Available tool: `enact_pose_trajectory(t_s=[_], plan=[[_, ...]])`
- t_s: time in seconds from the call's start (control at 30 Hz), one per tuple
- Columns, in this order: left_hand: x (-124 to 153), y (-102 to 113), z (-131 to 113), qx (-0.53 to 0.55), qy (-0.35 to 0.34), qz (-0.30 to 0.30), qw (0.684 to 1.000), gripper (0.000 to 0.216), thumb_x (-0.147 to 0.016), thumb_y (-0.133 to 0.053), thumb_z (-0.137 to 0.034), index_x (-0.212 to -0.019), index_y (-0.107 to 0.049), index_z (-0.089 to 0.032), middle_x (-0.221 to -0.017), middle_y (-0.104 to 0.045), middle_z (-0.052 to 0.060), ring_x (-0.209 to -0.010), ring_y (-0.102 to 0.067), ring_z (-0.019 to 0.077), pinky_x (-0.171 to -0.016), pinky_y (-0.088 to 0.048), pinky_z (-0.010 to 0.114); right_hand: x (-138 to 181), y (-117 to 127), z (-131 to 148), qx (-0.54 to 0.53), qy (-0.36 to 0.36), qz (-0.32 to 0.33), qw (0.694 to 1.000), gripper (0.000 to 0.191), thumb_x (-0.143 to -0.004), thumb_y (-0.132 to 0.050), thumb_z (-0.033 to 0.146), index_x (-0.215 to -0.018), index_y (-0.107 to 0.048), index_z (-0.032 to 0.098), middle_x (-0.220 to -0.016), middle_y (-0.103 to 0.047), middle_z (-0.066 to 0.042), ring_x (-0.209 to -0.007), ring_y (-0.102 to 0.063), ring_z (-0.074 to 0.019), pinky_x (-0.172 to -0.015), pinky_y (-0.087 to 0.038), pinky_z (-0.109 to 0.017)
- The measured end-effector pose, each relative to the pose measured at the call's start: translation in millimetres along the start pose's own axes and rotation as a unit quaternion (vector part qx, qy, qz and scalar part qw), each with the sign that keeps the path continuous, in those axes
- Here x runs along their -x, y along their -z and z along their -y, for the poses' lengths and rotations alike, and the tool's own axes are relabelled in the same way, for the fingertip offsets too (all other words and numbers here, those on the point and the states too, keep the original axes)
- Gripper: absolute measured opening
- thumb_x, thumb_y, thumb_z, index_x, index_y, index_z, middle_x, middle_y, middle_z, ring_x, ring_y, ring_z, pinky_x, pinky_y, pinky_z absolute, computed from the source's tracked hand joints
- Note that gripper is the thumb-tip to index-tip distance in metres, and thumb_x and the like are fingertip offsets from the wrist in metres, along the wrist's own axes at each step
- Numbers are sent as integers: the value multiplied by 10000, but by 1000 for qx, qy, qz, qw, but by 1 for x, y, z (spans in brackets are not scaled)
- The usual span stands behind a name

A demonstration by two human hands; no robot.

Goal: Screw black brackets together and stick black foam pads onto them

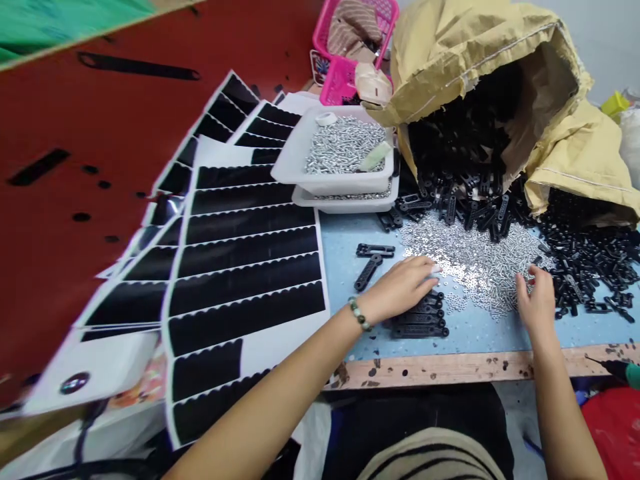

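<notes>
My left hand [406,285], with a beaded bracelet at the wrist, reaches over the near left edge of a spread of small silver nuts [440,250]. Its thumb and forefinger are apart, with nothing visible between them. Under and beside it lies a row of flat black plastic arms [420,331]. At the right side of a heap of silver screws [500,267], my right hand [538,297] has its fingers curved and a gap between thumb and forefinger. No part shows in it.
Yellow sacks [475,47] spill black parts [465,200] at the back. Stacked white trays [345,183] of screws stand left of them. Black-printed sheets [250,247] cover the left side. A green-handled screwdriver [620,370] points in at the right edge.
</notes>
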State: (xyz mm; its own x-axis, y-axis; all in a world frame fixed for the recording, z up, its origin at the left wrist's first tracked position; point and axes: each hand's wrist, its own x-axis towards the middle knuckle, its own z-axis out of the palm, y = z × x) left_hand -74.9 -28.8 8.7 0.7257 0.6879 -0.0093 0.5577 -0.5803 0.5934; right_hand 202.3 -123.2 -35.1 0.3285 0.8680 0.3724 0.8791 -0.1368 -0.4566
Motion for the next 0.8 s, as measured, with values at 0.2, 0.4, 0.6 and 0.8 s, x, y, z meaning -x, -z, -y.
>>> enact_pose_trajectory(t_s=[0.2, 0.4, 0.6, 0.8], plan=[[-106, -46, -64, -93, -75, -19, 993, 209, -916, -504, -224, -1101, -592, -180, -1110, -608, 62, -1076, -500, 232, -917, -367, 396, -34, -9, -43, 66, 12, 50, 996, 384, -898, -431, 436, -1025, -633, 136, -936, -629, -146, -872, -558, -264, -815, -434, -397], [-158, -80, -85, -100, -73, -25, 992, 161, -906, -482, -156, -910, -643, -166, -1019, -614, 72, -1012, -505, 234, -898, -344, 419, -34, -14, -50, 23, 23, 21, 999, 337, -925, -398, 379, -860, -656, 171, -848, -627, -102, -829, -543, -230, -788, -422, -358], [-161, -77, -79, -44, -50, -47, 997, 164, -909, -512, -231, -944, -667, -189, -1062, -620, 67, -1036, -509, 241, -880, -390, 385, -32, -8, -56, -13, 27, -8, 1000, 292, -944, -352, 325, -934, -607, 184, -863, -586, -78, -838, -537, -216, -796, -436, -362], [-162, -74, -72, 39, -20, -45, 998, 187, -897, -508, -189, -943, -688, -166, -954, -681, 67, -935, -598, 200, -862, -450, 319, -33, -14, -44, 12, 61, 34, 998, 210, -907, -423, 283, -981, -588, 177, -941, -577, -107, -899, -501, -243, -814, -422, -394]])
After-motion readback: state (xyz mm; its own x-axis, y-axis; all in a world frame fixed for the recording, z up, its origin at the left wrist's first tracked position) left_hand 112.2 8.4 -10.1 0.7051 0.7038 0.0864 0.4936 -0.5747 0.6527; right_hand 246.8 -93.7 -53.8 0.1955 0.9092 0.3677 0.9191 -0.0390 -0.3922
